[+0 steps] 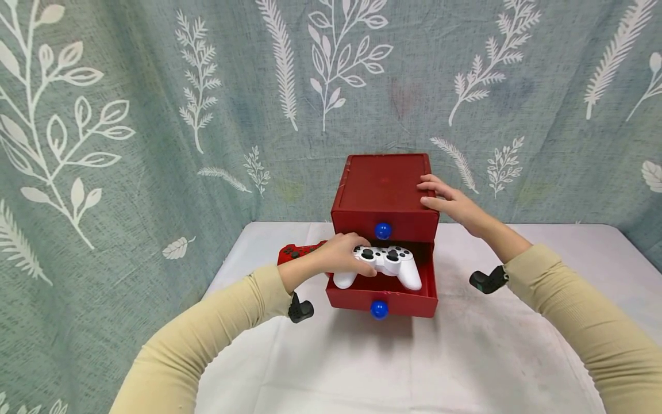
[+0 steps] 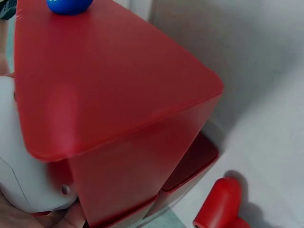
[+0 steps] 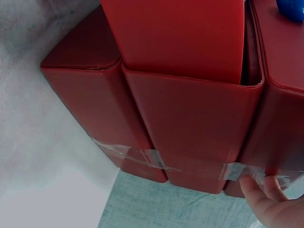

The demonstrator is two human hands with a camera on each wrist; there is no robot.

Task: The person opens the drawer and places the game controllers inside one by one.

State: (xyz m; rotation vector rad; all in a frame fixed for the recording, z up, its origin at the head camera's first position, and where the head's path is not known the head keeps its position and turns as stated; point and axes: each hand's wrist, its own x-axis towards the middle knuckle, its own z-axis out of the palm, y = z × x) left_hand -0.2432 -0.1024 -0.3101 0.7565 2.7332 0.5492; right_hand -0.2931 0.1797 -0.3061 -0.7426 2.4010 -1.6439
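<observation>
My left hand [image 1: 343,254] grips a white game controller [image 1: 385,261] by its left side, thumb in front and fingers over the back edge. The controller lies within the pulled-out drawer [image 1: 403,305] of a red drawer unit [image 1: 383,190]. In the left wrist view, the controller's white shell [image 2: 14,152] shows behind the drawer front, fingertips beneath it. My right hand [image 1: 455,204] rests on the unit's top right edge, fingers extended. From the right wrist, its fingertips [image 3: 251,187] show beside clear tape on the unit's side.
A red game controller [image 1: 295,252] lies on the white-covered table [image 1: 310,356] left of the unit, partly behind my left forearm. Blue round knobs [image 1: 383,231] mark the drawer fronts. The upper drawer is closed. A patterned green curtain [image 1: 233,115] hangs behind.
</observation>
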